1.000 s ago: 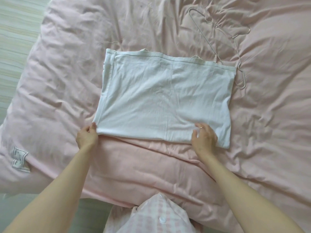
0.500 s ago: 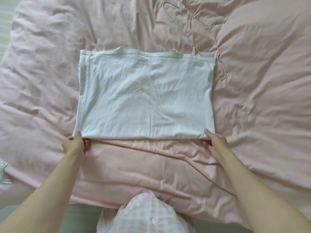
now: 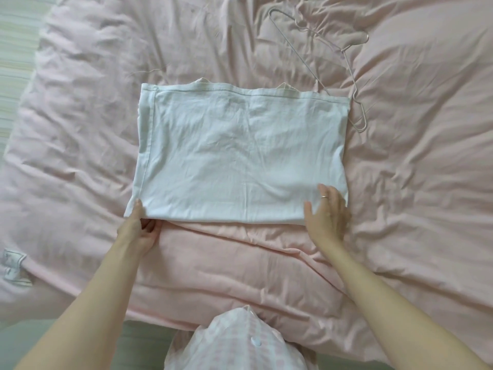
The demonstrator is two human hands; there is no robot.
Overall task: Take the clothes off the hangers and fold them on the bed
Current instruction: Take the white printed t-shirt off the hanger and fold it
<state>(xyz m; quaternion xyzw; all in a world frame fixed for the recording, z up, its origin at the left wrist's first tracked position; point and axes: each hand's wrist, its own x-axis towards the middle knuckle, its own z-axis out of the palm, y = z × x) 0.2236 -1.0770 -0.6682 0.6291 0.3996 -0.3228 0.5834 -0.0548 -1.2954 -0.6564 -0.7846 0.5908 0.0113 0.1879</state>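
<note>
A white garment (image 3: 240, 156), folded into a flat rectangle, lies in the middle of the pink bed (image 3: 413, 182). My left hand (image 3: 138, 228) pinches its near left corner, thumb on top and fingers curled under the edge. My right hand (image 3: 326, 212) rests flat on the near right corner, fingers spread and straight. A bare wire hanger (image 3: 349, 62) lies on the quilt beyond the garment's far right corner, its lower end touching that corner.
The rumpled pink quilt covers the whole bed. Its near edge (image 3: 186, 319) runs just in front of my body, and pale floor (image 3: 16, 49) shows at the left. A small bow patch (image 3: 12, 265) sits on the quilt at the near left.
My right hand has moved from beside the garment's near right corner onto the cloth, now lying flat on it. My left hand stays at the near left corner.
</note>
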